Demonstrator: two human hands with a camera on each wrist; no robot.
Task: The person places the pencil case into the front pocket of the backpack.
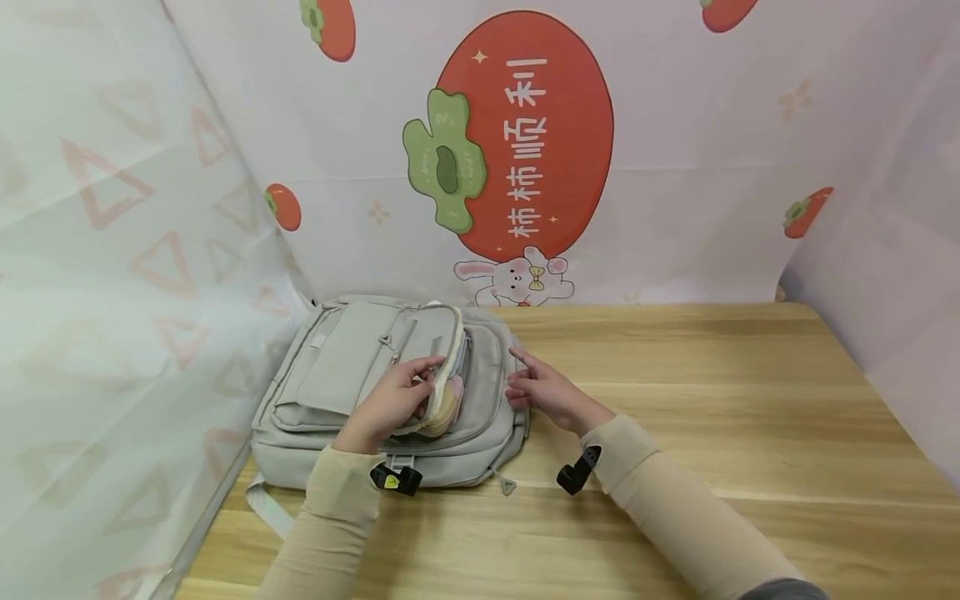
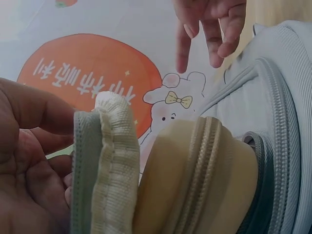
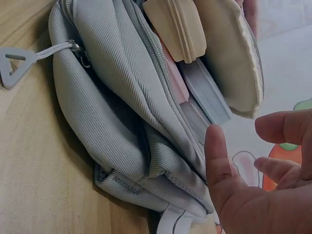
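A light grey backpack (image 1: 330,358) lies flat at the left of the table, its front pocket unzipped. My left hand (image 1: 393,400) holds the pocket flap (image 2: 117,165) by its zipper edge, thumb and fingers on either side, and lifts it away from the bag. Inside the gap sits a tan zippered case (image 3: 178,29). Beside it, in the right wrist view, are a pink item (image 3: 174,80) and a flat light-blue item (image 3: 207,92), partly hidden. My right hand (image 1: 551,393) hovers at the bag's right side, fingers spread and holding nothing.
The wooden table (image 1: 712,417) extends to the right of the bag. A triangular zipper pull (image 3: 17,66) hangs off the bag's near side, and a strap (image 1: 270,508) trails at the left. Printed cloths (image 1: 675,233) hang behind and at both sides.
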